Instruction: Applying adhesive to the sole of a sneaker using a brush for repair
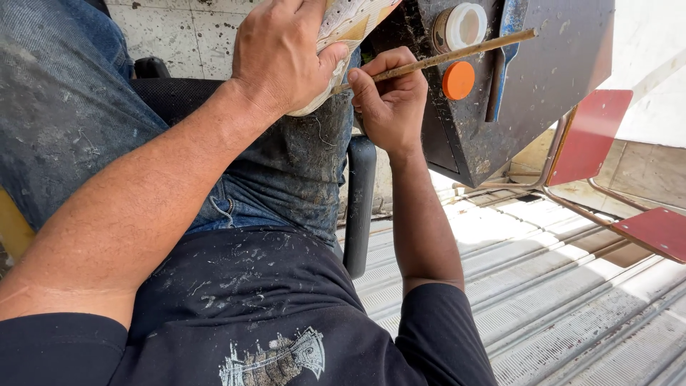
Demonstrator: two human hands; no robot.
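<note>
Painted piece: a pale, curved ceramic piece (341,43) with fine brown and ochre patterning sits on the person's knee at the top of the view, tipped so its decorated face turns toward the brush; most of it is hidden behind the hand, so I can't tell its full shape.
Left hand (282,50): clasped over the piece's near side, thumb along the rim, seemingly to pin it against the thigh so it won't rock under the strokes.
Right hand (389,100): pinched around a thin wooden brush (446,57) in a pen grip, low on the shaft near the tip, which probably gives finer control; the long handle slants up to the right.
Brush tip: hidden at the piece's edge, between the two hands; contact can't be made out.
Jeans (300,164): spattered and smeared, serving as the rest for the work.
Dark stand (543,78): stained, just beside the right hand, likely so supplies are a short reach away.
On the stand: an open white jar (463,26) and an orange lid (458,80) lying flat beside it.
Chair armrest (360,207): black, under the right forearm.
Farther off: red metal-framed seats (593,136) on a ribbed metal floor (557,307).
</note>
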